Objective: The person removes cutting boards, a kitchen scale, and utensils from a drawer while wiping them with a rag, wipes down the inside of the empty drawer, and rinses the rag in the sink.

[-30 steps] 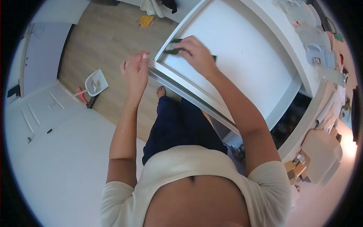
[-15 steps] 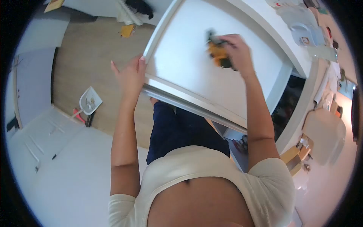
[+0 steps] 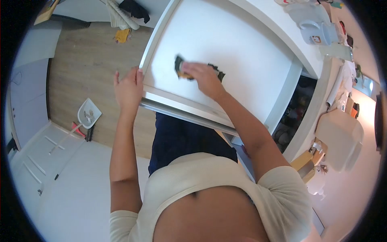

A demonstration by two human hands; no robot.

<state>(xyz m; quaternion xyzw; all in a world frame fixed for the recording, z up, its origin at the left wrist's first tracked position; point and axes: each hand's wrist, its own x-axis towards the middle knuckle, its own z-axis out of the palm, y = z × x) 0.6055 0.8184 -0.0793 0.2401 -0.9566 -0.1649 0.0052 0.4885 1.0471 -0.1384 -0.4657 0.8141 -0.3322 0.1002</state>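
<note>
A white drawer [image 3: 229,36] is pulled out in front of my body, and its bare floor fills the upper middle of the view. My right hand [image 3: 204,80] is inside it, fingers closed over a crumpled yellow and dark green cloth [image 3: 178,67]. The cloth is pressed to the drawer's floor, partly hidden under the hand. At the drawer's left front corner, my left hand [image 3: 130,88] grips the rim, with the thumb side against the edge and some fingers hidden.
A white countertop with a clear pitcher [image 3: 318,33] lies to the right. Dark items [image 3: 296,109] show in a space beside the drawer. On the wooden floor to the left are a white dustpan [image 3: 89,114] and, farther off, a yellow cloth [image 3: 122,35].
My right hand has swept the cloth leftward and nearer to me across the drawer's floor. My left hand stays on the corner. The whole view has shifted slightly.
</note>
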